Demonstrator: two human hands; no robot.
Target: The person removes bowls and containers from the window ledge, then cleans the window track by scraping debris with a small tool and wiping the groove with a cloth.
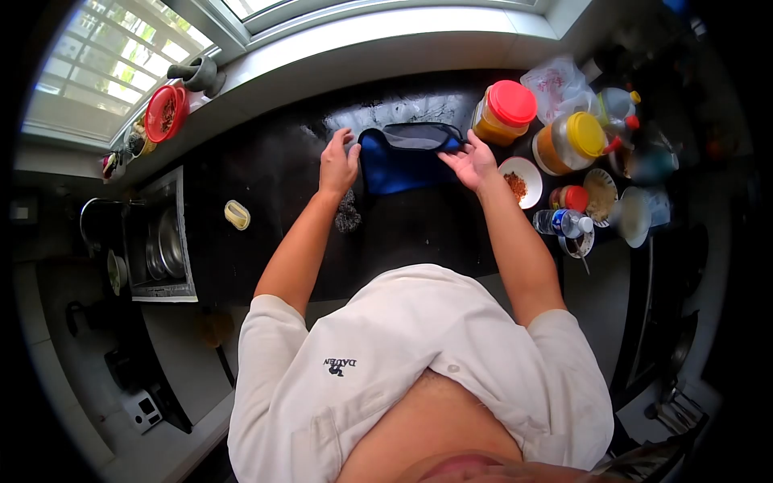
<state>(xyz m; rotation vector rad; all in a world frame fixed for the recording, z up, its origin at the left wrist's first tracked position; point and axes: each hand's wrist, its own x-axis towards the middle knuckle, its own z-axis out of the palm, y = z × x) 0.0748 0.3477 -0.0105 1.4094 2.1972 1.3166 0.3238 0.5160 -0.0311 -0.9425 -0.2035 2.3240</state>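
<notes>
A dark blue cloth piece [394, 171] with black edging and a grey inner side lies on the black counter, partly folded over at its far edge. At its right corner, my right hand [472, 163] has its palm turned up and holds the edge between thumb and fingers. My left hand [339, 163] is beside the left edge, fingers bent and apart; no grip on the cloth shows. Below my left wrist sits a dark, crinkled scouring pad [348, 213]. Further left is a small pale yellow oval item [237, 215], its kind unclear.
Right of my right hand stand a red-lidded jar [510, 105], a yellow-lidded jar [573, 143], a white bowl of reddish flakes [527, 179] and a water bottle [560, 223]. A sink [183, 266] is at left. A red basket [167, 113] and mortar [201, 76] rest on the sill.
</notes>
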